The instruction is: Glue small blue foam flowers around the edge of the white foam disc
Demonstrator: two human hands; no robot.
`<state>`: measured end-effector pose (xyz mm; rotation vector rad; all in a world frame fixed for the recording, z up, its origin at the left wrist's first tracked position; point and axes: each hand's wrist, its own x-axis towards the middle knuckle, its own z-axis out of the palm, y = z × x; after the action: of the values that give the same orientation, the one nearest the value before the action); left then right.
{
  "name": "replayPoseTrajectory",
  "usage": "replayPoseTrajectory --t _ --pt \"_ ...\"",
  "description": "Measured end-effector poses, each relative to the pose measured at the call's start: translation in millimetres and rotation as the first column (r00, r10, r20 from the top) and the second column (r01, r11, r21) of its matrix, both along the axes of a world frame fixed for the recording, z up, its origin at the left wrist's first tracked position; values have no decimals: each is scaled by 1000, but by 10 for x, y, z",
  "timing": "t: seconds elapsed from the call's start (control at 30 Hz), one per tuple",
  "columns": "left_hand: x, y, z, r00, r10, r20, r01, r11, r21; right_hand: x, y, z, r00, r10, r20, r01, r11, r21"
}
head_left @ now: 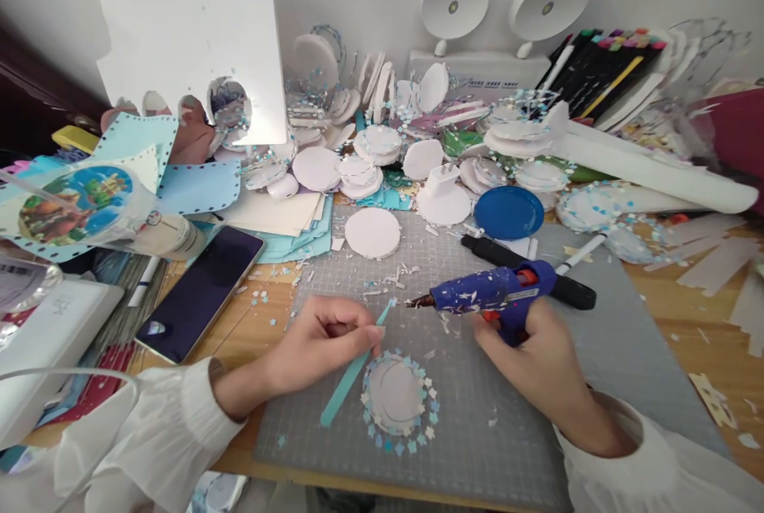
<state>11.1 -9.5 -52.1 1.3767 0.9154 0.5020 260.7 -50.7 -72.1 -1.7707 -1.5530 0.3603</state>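
My left hand [328, 342] is closed on slim teal tweezers [344, 392], pinched between thumb and fingers. At their tip sits a tiny pale flower piece [393, 302], close to the nozzle of a blue hot glue gun [477, 290]. My right hand [540, 354] is wrapped around that gun's grip, and its nozzle points left. White glue strands and scraps cling to the gun. Below and between my hands lies a round white disc [394, 394], ringed by small blue and white flower pieces. Whether every flower touches the disc's edge, I cannot tell.
A grey cutting mat [477, 433] covers the wooden table. At left lie a phone [203, 290] and a lidded cup [89, 207]. Behind are piled white discs [373, 232], a blue lid [509, 212] and a black tool [573, 290]. A white foam sheet [196, 28] stands upright.
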Motion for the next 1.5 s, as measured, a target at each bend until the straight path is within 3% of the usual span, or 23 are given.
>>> replayPoseTrajectory --t 0.57,1.23,1.4,1.5 --pt "41 -16 5 997 -33 65 35 999 -34 -18 7 44 998 15 65 -15 1000 5" --pt "33 0 -1 998 -47 37 48 999 -11 -12 -6 5 994 21 108 -20 1000 -12" --pt "27 -3 -13 998 -42 35 42 999 -5 24 -51 -41 966 -4 258 -6 999 39" --pt "21 -3 -12 999 -38 35 38 999 3 126 -78 -55 933 -116 342 84 991 107"
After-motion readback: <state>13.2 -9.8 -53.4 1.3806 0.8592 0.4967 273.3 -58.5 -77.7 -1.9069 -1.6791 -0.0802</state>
